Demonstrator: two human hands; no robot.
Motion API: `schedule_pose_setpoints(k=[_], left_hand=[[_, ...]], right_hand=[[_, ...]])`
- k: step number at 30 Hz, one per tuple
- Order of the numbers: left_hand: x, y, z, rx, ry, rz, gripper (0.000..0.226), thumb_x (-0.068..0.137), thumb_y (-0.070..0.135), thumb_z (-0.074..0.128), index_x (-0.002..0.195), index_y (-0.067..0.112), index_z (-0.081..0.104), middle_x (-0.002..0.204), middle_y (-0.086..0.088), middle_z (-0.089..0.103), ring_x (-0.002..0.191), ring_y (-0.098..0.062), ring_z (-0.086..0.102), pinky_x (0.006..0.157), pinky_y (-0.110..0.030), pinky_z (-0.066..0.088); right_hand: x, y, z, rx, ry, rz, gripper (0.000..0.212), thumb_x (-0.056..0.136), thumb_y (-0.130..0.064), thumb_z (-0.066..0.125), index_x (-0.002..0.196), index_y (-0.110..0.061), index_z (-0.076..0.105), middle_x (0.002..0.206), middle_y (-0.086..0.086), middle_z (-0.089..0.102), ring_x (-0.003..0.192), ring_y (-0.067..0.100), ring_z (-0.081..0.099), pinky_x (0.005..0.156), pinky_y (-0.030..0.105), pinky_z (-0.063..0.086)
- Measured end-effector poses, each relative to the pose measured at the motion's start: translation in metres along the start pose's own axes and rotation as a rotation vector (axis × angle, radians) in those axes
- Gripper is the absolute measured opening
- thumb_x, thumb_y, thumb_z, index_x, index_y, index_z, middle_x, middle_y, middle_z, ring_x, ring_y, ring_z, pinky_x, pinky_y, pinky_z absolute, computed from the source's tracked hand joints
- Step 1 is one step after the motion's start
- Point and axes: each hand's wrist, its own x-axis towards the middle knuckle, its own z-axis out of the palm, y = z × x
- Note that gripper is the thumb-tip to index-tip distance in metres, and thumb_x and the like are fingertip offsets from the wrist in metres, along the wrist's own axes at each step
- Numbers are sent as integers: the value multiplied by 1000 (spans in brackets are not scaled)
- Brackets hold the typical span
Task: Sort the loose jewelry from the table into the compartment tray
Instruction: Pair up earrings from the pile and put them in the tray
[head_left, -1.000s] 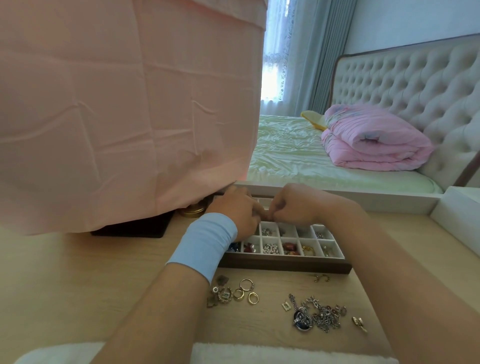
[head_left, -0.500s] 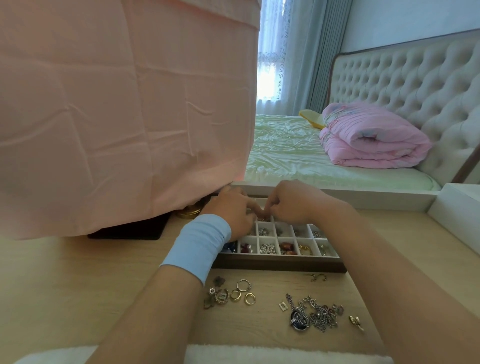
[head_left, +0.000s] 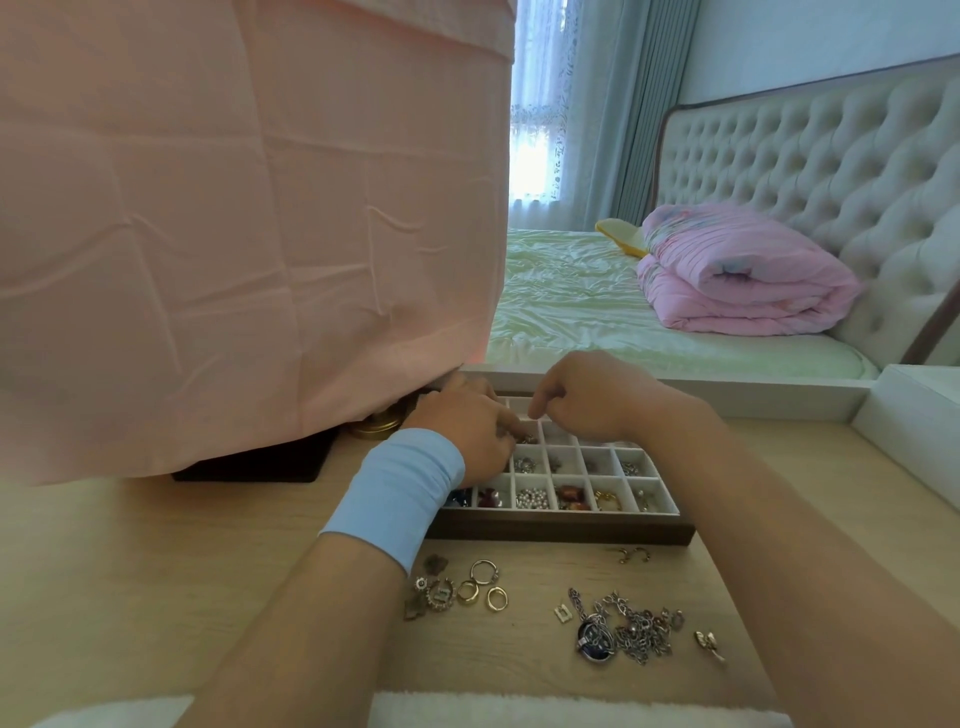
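Pink cloth (head_left: 249, 234) hangs over the back left of the table (head_left: 156, 571). What it covers is hidden apart from a brass foot (head_left: 376, 426) and a dark base (head_left: 249, 470).

Left hand (head_left: 467, 436), blue wristband (head_left: 400, 493) on the wrist, lies over the back left cells of the compartment tray (head_left: 561, 532). Fingers are curled and the tips are out of sight. Cannot tell whether they pinch a piece. The hand also covers the tray's left cells.

Toward the table's front edge, left of middle: a cluster of rings (head_left: 467, 590) and small charms, loose, some touching. Light, hard and smooth, so likely to skate on the wood. Best pinched across the band, one at a time.

Right hand (head_left: 587, 400) is close beside the left, over the tray's back row. Fingers curl down, forefinger toward a cell. Anything held is too small to make out.

Right of the rings: a tangled chain (head_left: 639, 629) with a blue pendant (head_left: 592, 636). Limp, and it snags on itself. Lift by the pendant and expect the rest to trail.

Two gold hoops (head_left: 634, 555) lie just before the tray's front wall. One gold earring (head_left: 709, 643) lies further right. Both tiny, easily dropped.
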Motion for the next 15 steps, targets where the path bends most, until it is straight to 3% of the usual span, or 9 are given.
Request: schedule_pose_setpoints(k=[3, 7, 12, 15], left_hand=[[-1, 0, -2, -23, 58, -3, 28, 97, 37, 46, 115, 49, 65, 133, 10, 49, 127, -17, 39, 111, -41, 33], [-1, -4, -10, -79, 267, -37, 26, 97, 30, 47, 106, 39, 69, 119, 8, 57, 107, -16, 52, 96, -36, 45], [-3, 1, -8, -145, 119, -24, 24, 96, 28, 49, 105, 35, 71, 106, 10, 59, 85, -11, 56, 78, -26, 43], [-5, 6, -12, -183, 82, -27, 21, 95, 31, 51, 106, 32, 69, 105, 12, 64, 84, -9, 58, 79, -26, 46]], right_hand=[[0, -2, 5, 21, -60, -4, 39, 93, -11, 50, 96, -38, 77, 122, -5, 67, 97, 13, 62, 87, 32, 54], [1, -5, 9, 36, -97, 9, 42, 91, -8, 49, 90, -42, 73, 107, -7, 61, 96, 14, 61, 86, 32, 53], [-5, -5, 0, 86, -22, -15, 32, 96, -13, 51, 106, -32, 74, 122, -3, 65, 106, 15, 61, 94, 31, 51], [-16, -5, -5, 95, -13, -45, 30, 97, -15, 51, 109, -31, 74, 121, -5, 67, 104, 13, 62, 90, 26, 48]])
